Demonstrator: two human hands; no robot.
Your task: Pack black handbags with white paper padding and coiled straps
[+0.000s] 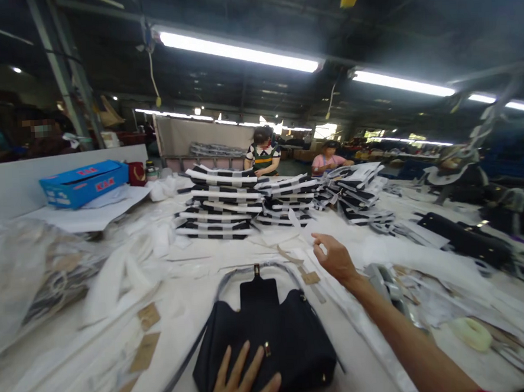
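Observation:
A black handbag (pixel 292 330) lies on the white-covered table right in front of me, its flap (pixel 259 294) folded back away from me and its wrapped handle (pixel 231 275) arching behind. My left hand (pixel 242 380) rests flat on the lower left of the bag's front, fingers spread. Beyond the bag on the right, my right hand (pixel 334 256) is raised over the table with curled fingers, thumb and forefinger close together. White sheet material lies around it; whether anything is pinched there is too blurred to tell. A small brown card piece (pixel 310 277) lies just below that hand.
Stacks of black-and-white wrapped pieces (pixel 220 201) stand at the back. A blue box (pixel 83 183) sits at left, near clear plastic bags (pixel 31 275). At right are a grey metal tape dispenser (pixel 387 286), a tape roll (pixel 472 334) and another black bag (pixel 464 240). Co-workers sit beyond.

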